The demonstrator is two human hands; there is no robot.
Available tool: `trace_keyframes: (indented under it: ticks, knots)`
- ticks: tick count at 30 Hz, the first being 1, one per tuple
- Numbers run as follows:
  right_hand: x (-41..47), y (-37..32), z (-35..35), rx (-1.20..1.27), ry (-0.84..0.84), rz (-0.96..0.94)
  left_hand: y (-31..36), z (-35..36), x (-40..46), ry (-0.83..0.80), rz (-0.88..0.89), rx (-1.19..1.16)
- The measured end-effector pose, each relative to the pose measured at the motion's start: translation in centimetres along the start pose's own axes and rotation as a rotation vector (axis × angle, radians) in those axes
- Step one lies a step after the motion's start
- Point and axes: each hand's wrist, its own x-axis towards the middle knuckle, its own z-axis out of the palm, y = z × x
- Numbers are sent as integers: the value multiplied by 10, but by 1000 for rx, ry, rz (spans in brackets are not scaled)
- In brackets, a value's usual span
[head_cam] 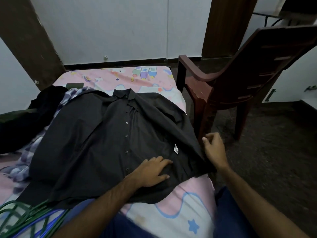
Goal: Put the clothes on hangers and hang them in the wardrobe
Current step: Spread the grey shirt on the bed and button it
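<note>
Shirt [109, 143] soft, limp — your left hand [152, 170] presses flat; right hand [214, 150] loose, empty — grab shoulders by collar.

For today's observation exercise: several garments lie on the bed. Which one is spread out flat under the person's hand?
The black button-up shirt, laid flat and buttoned, with the left hand resting on it. The checked garment and dark clothes beside it lie bunched.

Both bare forearms reach forward from the bottom edge.
The left hand [152, 170] lies flat, palm down, fingers spread and straight; the right hand [213, 148] is raised beside it, fingers loosely curled.
</note>
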Motion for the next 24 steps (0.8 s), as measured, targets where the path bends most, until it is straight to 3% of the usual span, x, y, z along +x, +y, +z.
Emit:
trace_keyframes:
  ticks: [3,5,7,10,12,14,16,20,22,24]
  knots:
    - [-38,-10,2,-313,-4,-574,4,3,19,67,-5,-421]
    - [-55,-10,4,-627,-143,-741,12,1,32,97,-22,-569]
    - [-51,2,3,-765,-240,-602,21,-2,45,135,-19,-593]
    - [-23,16,-5,-419,-260,-242,28,-9,62,211,-27,-617]
    - [-6,17,-11,-274,-224,-168,28,-18,73,276,-51,-614]
    - [3,15,-14,-184,-148,-200,23,-27,84,288,-78,-575]
    - [1,8,-15,-204,-70,-370,14,-32,96,272,-150,-545]
    - [-14,3,0,-589,-90,-824,-14,-27,118,280,-371,-528]
    - [-18,9,10,-752,-174,-800,-20,-27,126,298,-421,-495]
    - [-16,13,14,-834,-242,-655,-17,-36,132,319,-422,-411]
